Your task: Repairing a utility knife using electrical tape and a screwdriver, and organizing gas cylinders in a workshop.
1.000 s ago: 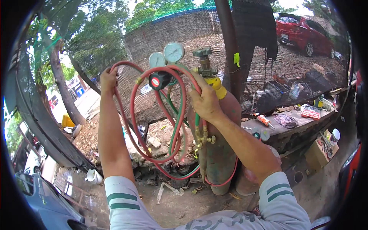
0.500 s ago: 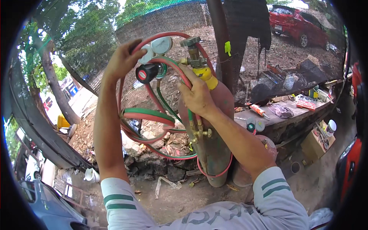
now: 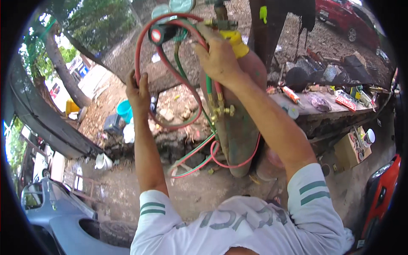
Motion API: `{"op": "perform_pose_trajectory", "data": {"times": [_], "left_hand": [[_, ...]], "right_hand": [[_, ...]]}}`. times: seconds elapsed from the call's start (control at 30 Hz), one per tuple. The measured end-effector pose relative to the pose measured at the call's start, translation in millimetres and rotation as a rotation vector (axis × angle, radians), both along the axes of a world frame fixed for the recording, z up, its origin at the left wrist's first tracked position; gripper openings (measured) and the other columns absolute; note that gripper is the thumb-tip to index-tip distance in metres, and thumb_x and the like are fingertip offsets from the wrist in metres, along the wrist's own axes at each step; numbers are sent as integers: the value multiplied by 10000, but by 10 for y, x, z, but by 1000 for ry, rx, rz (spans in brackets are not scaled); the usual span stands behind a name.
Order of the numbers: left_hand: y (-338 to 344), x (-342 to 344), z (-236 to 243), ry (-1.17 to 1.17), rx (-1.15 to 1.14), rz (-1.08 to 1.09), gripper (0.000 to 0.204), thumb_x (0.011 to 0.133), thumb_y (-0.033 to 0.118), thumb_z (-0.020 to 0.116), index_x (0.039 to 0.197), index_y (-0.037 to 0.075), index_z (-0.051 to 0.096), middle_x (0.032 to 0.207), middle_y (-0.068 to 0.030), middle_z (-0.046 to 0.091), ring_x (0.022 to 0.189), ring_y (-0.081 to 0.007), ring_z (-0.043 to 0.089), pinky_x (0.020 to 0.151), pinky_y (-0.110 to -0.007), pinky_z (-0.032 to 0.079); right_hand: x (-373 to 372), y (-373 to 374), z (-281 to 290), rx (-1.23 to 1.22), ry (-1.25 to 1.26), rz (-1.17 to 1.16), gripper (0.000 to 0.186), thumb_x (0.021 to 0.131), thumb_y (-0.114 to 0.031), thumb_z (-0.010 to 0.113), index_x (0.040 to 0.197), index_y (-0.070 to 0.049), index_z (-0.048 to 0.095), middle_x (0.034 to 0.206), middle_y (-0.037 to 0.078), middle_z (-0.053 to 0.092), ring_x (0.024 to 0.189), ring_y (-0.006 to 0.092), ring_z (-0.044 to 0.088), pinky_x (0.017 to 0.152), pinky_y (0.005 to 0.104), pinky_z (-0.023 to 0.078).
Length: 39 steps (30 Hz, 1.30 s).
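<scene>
My left hand [image 3: 138,91] grips the left side of a coiled loop of red and green hoses [image 3: 170,72]. My right hand [image 3: 216,53] is closed over the hoses and the brass torch [image 3: 219,108] where they hang at the neck of an upright gas cylinder [image 3: 240,127]. The cylinder has a yellow collar [image 3: 236,42] and a regulator with round gauges [image 3: 172,8] at the top. More hose [image 3: 195,159] trails down to the dirt at the cylinder's foot.
A cluttered workbench [image 3: 323,106] with tools stands to the right. A red car [image 3: 352,19] is parked beyond it, and something red [image 3: 382,187] sits at the right edge. Rubble, a teal bucket [image 3: 124,110] and a tree trunk [image 3: 63,72] lie left. A grey vehicle part [image 3: 55,212] is lower left.
My left hand has come down from the top of the hose coil to its left side. The view has moved closer to the cylinder, and the coil hangs lower and looser.
</scene>
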<state>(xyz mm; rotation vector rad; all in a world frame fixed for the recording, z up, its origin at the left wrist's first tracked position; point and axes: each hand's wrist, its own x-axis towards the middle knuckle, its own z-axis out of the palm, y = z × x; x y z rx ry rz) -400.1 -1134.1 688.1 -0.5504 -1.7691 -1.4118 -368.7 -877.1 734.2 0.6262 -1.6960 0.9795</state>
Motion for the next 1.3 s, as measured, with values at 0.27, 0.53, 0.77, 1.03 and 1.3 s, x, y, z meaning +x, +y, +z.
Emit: {"op": "perform_pose_trajectory", "data": {"times": [0.27, 0.53, 0.77, 1.03, 1.3], "left_hand": [[134, -227, -1233, -259, 33, 85, 330, 970, 284, 500, 1152, 12, 461, 842, -67, 536, 755, -192, 534, 706, -324, 442], [-505, 308, -1908, -601, 52, 238, 915, 862, 379, 663, 1419, -115, 130, 1186, -221, 537, 1049, -263, 553, 907, -331, 435], [-1045, 1325, -3320, -1000, -74, 311, 550, 862, 352, 652, 1172, -80, 512, 997, -150, 620, 901, -209, 552, 821, -312, 442], [-850, 3257, -5318, -1743, -918, -49, 740, 788, 492, 657, 1281, -41, 512, 1204, -281, 572, 1137, -389, 558, 979, -428, 434], [-433, 2435, -5228, -1635, -644, -65, 738, 771, 456, 689, 1292, -34, 504, 1275, -279, 525, 1210, -368, 507, 1011, -412, 408]], "right_hand": [[130, -34, -47, 139, -21, 158, 648, 852, -184, 616, 1382, 21, 305, 1235, 295, 417, 1170, 447, 438, 975, 464, 385], [985, 211, -520, -102, -141, 223, 581, 863, -160, 622, 1366, 13, 386, 1315, 258, 429, 1190, 424, 456, 1021, 423, 372], [2067, 1487, -2247, -9, -644, -137, 309, 843, -90, 640, 1126, 26, 599, 1064, 166, 632, 1019, 284, 610, 868, 362, 470], [5303, 2907, -5476, 371, -1996, -557, 468, 793, -418, 666, 980, 12, 661, 947, 259, 651, 895, 413, 633, 822, 467, 502], [6051, 2971, -5542, -87, -2137, -405, 293, 803, -184, 672, 1017, 14, 649, 805, 131, 674, 616, 214, 655, 521, 319, 517]]}}
